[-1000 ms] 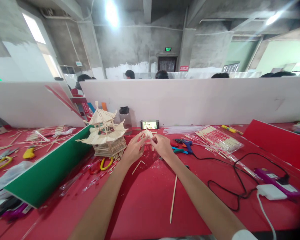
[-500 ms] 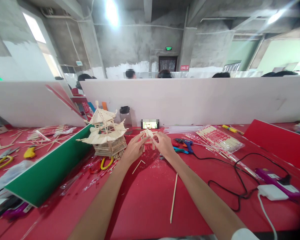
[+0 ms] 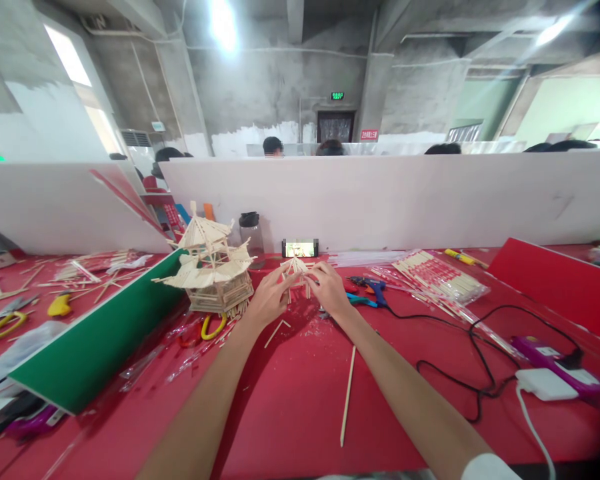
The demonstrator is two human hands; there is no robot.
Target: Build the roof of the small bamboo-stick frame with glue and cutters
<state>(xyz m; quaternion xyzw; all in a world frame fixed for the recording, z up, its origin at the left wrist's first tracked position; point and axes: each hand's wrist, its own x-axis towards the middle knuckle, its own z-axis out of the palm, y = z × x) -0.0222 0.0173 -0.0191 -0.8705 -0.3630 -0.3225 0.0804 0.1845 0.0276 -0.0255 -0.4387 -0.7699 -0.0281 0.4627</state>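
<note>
A small pavilion model of pale wooden sticks [image 3: 296,267] stands at the back of the red table, with a pointed roof on thin legs. My left hand [image 3: 269,297] is closed on its left side, fingertips at the roof edge. From the right, my right hand [image 3: 330,291] pinches at the roof's right edge; its fingertips partly cover the model. Any tiny piece between those fingers is too small to make out. A larger stick pavilion [image 3: 215,267] with tiered roofs stands to the left of my left hand. Behind the small model a phone [image 3: 301,249] is propped upright.
Right of my hands lie a blue glue gun [image 3: 377,291] with a black cable and packaged sticks [image 3: 443,277]. A single stick [image 3: 348,397] lies in front. Yellow-handled scissors [image 3: 214,327] and a green board [image 3: 105,333] are at left. A white partition [image 3: 380,200] runs behind.
My right fingers have shifted very slightly at the roof edge, while my left hand stays in place. Beyond the partition, a person's head has moved a little to the right.
</note>
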